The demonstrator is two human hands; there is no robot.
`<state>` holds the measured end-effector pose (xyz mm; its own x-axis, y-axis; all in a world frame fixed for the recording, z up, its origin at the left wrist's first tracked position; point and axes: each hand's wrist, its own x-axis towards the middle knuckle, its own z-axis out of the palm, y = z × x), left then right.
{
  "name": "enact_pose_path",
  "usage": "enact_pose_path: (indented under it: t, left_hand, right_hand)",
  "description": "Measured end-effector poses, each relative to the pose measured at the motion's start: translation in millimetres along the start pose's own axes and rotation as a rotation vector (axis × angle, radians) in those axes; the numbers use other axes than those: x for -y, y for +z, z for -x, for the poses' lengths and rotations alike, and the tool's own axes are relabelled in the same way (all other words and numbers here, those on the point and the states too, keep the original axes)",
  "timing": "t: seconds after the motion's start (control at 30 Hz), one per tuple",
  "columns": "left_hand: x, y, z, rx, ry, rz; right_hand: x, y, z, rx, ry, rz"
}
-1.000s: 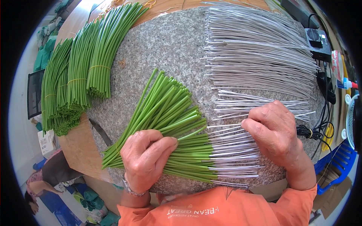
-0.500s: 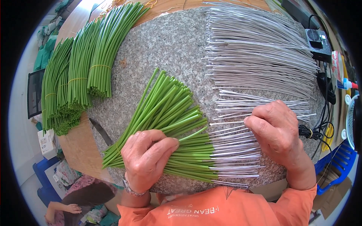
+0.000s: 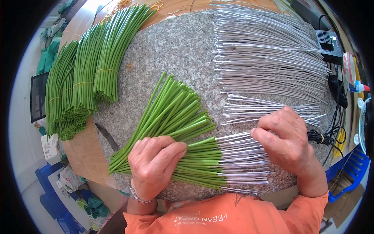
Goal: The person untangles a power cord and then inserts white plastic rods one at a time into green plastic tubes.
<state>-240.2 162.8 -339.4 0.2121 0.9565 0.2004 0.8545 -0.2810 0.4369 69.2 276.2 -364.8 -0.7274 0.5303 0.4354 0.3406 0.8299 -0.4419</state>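
My left hand (image 3: 152,167), a watch (image 3: 136,195) on its wrist, is closed over a fanned bundle of green plastic tubes (image 3: 175,103). Its thumb and forefinger pinch one tube near the top of the lower group. Silvery wires (image 3: 243,162) stick out of the right ends of that lower group, while the upper tubes show no wire. My right hand (image 3: 286,142) is pinched at the outer end of the topmost wire, which runs into the tube at my left fingertips. Just above the right hand lies a small group of loose wires (image 3: 265,108).
A large pile of straight wires (image 3: 269,58) covers the back right of the grey stone slab (image 3: 167,46). Banded green tube bundles (image 3: 105,70) lie at the far left. A dark curved blade (image 3: 106,136) rests left of my hand. Black cables (image 3: 323,136) and a small black device (image 3: 329,45) line the right edge.
My right hand's wire has moved left into the tube at my left fingertips, and that tube now lies against the wired group. A person's arm at the lower left is gone from view.
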Motion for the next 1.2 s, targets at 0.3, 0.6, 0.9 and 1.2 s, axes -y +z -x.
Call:
enact_pose_path:
  t: [0.3,0.6,0.9,1.2]
  left_hand:
    - [-29.8,0.0,-18.3,0.125,0.02,-0.047]
    - [-19.7,15.1,-16.8,0.08,0.056,0.046]
    - [-14.3,15.0,-13.8,0.096,0.111,0.078]
    - [-18.0,14.4,-14.0,0.132,0.141,0.082]
  right_hand:
    - [7.3,6.3,1.8,-0.003,-0.018,-0.024]
    - [4.6,9.8,2.7,-0.03,-0.027,-0.044]
    - [5.6,8.1,1.9,0.003,-0.052,-0.041]
    - [37.4,24.4,4.6,0.058,-0.067,-0.098]
